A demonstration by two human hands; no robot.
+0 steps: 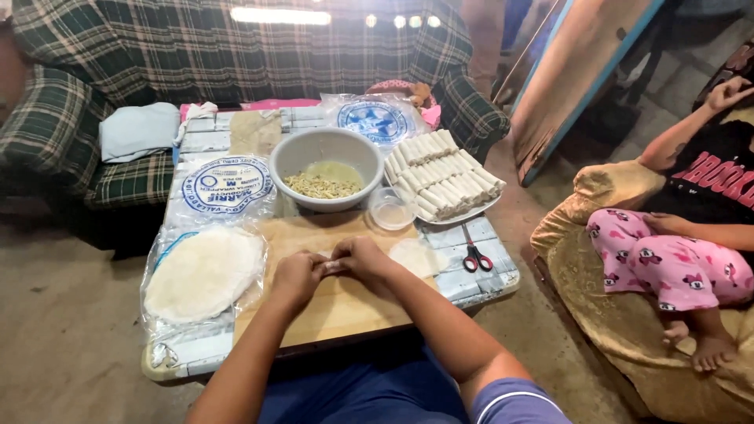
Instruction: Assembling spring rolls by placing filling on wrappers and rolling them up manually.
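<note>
My left hand [297, 276] and my right hand [363, 259] meet over a wooden board [330, 310] and pinch a thin white wrapper roll [333, 266] between their fingertips. Only a small part of the roll shows between the fingers. Behind the hands stands a white bowl [326, 167] with shredded filling. To its right a plate [463, 213] carries several finished white rolls stacked in rows. A small clear cup [391, 209] sits between bowl and plate. A loose round wrapper [416, 256] lies right of my right hand.
A stack of round wrappers on plastic [203, 272] lies at the left, with two printed wrapper packets [226, 186] [377, 120] behind. Red-handled scissors [474, 257] rest near the table's right edge. A plaid sofa [94, 86] is behind; a person in pink trousers [667, 263] sits right.
</note>
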